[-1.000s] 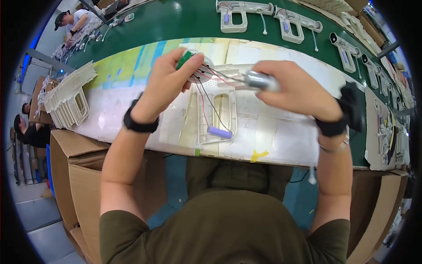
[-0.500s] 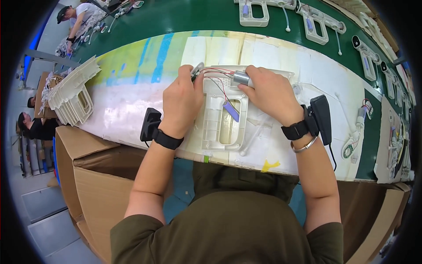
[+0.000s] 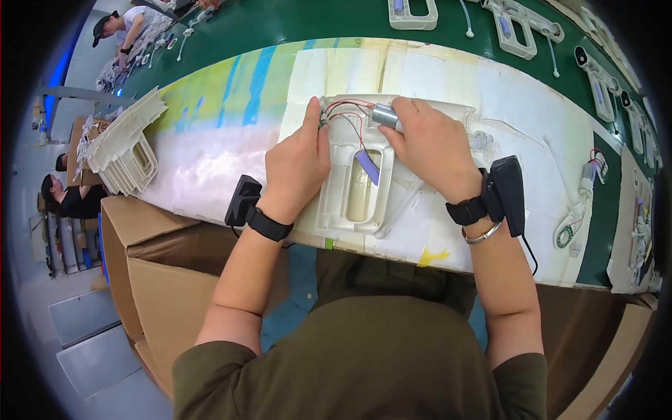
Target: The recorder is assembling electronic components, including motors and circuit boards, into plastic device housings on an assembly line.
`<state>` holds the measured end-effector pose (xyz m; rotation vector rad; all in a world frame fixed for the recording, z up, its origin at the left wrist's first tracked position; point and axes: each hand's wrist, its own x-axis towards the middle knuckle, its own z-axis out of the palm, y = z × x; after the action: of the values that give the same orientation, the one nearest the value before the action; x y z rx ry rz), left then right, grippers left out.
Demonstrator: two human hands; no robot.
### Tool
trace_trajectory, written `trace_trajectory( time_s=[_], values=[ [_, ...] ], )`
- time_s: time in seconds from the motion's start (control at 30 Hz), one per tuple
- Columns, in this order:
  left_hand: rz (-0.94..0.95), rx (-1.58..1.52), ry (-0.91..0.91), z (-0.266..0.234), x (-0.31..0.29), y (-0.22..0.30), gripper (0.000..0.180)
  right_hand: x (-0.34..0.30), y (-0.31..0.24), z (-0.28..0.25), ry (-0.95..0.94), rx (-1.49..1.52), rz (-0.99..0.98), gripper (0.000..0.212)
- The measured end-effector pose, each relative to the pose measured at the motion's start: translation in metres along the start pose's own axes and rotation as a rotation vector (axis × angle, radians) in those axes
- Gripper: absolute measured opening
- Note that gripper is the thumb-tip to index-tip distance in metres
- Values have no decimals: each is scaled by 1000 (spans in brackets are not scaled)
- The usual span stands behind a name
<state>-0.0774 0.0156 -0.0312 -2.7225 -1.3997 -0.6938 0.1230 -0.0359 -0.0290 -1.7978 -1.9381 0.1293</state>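
A white plastic half-shell [image 3: 336,210] with a looped handle lies before me, inner side up. My left hand [image 3: 297,157] pinches a small wired part [image 3: 323,120], perhaps a circuit board, at the shell's upper left end; the fingers hide most of it. My right hand [image 3: 434,143] grips a silver cylindrical motor [image 3: 384,116] over the upper part of the shell. Red and dark wires [image 3: 346,102] run between these two parts. On thinner wires hangs a purple cylindrical battery [image 3: 367,167], resting across the handle opening. A clear tube [image 3: 399,208] lies beside the handle.
Nested white shells [image 3: 129,150] stand at the table's left end. Wired assemblies [image 3: 584,189] lie at the right, with more filled shells [image 3: 514,31] on the green surface beyond. Open cardboard boxes [image 3: 171,294] flank me below the table edge. Another person [image 3: 129,28] works at the far left.
The small part in my left hand has turned edge-on and come closer to the shell's end. My right hand keeps its hold on the motor. The view has shifted slightly.
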Motion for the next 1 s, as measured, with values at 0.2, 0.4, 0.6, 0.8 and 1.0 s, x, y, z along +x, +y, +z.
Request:
trace_trajectory(
  time_s=[0.2, 0.4, 0.6, 0.8, 1.0],
  values=[
    [-22, -55, -107, -5, 4, -4, 46, -5, -2, -1, 89, -93, -26, 25],
    [-227, -505, 190, -18, -7, 13, 33, -21, -37, -30, 200, -90, -167, 26],
    [-350, -975, -62, -17, -27, 29, 25, -19, -46, 6, 151, 266, -14, 15],
    [-272, -884, -68, -12, -25, 25, 25, -19, -53, -6, -21, 59, -25, 15],
    [-350, -1034, -38, -4, -25, 15, 24, -20, -64, 14, 154, -64, -176, 9]
  ],
)
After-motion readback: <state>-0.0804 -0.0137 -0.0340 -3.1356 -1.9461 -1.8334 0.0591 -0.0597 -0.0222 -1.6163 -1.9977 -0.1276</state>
